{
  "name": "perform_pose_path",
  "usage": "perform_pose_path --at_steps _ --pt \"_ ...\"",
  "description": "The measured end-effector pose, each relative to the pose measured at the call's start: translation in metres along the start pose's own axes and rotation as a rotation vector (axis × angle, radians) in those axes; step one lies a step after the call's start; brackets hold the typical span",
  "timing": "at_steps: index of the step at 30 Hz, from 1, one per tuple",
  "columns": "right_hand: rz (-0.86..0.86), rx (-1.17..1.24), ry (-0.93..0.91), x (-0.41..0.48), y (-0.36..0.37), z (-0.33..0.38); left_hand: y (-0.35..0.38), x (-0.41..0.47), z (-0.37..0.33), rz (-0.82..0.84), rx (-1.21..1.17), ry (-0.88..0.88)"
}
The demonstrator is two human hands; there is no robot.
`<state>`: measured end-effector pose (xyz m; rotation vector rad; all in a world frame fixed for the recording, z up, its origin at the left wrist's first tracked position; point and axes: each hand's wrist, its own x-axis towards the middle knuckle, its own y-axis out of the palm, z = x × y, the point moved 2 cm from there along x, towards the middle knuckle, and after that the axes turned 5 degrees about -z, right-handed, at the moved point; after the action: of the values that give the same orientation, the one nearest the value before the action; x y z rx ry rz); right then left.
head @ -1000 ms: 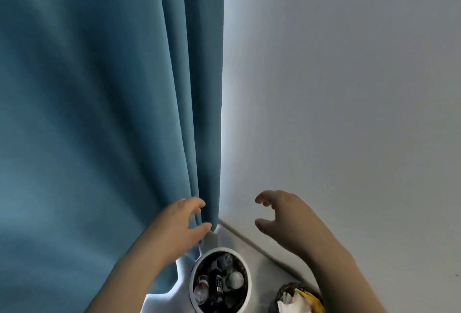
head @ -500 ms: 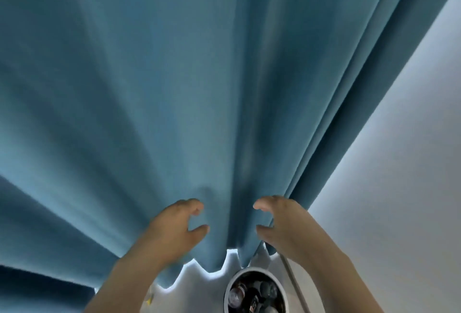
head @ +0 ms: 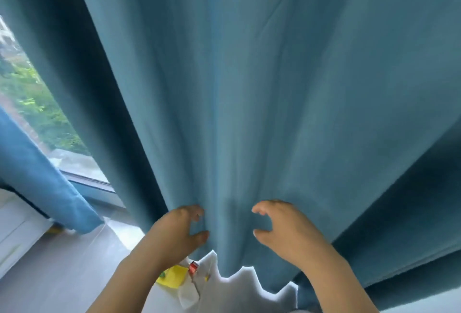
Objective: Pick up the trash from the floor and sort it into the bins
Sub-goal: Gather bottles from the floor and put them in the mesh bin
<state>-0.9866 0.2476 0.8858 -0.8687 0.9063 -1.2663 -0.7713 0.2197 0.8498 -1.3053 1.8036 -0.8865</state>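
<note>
Both my hands are raised in front of a blue curtain. My left hand [head: 178, 231] has loosely curled fingers and holds nothing. My right hand [head: 287, 230] is the same, thumb and fingers apart, with nothing in it. On the floor under my left forearm lies trash: a yellow wrapper [head: 173, 276], a small red piece [head: 193, 267] and a crumpled white paper [head: 189, 295]. No bin is in view.
The blue curtain [head: 249, 88] fills most of the view and hangs just above the pale floor [head: 62, 275]. A window [head: 30, 103] shows at the left, with a second curtain panel [head: 37, 183] and a white ledge [head: 15, 225] below it.
The view has swung left: the white wall and the round bin with bottles have left the frame, and the window and floor trash have come in. Both hands keep the same pose.
</note>
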Motion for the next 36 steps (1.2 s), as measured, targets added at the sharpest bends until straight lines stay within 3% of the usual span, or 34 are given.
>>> perform_pose_path --at_steps 20,28,36 --pt "0.307 -0.032 -0.214 0.073 0.142 0.239 -0.091 -0.109 0.257 -0.166 -0.128 -0.399" --pt "0.363 -0.072 -0.324 0.140 0.176 0.302 -0.117 -0.077 0.321 -0.191 -0.124 -0.480" --pt "0.404 -0.029 -0.319 0.223 0.197 0.340 -0.157 -0.016 0.371 -0.175 -0.105 -0.513"
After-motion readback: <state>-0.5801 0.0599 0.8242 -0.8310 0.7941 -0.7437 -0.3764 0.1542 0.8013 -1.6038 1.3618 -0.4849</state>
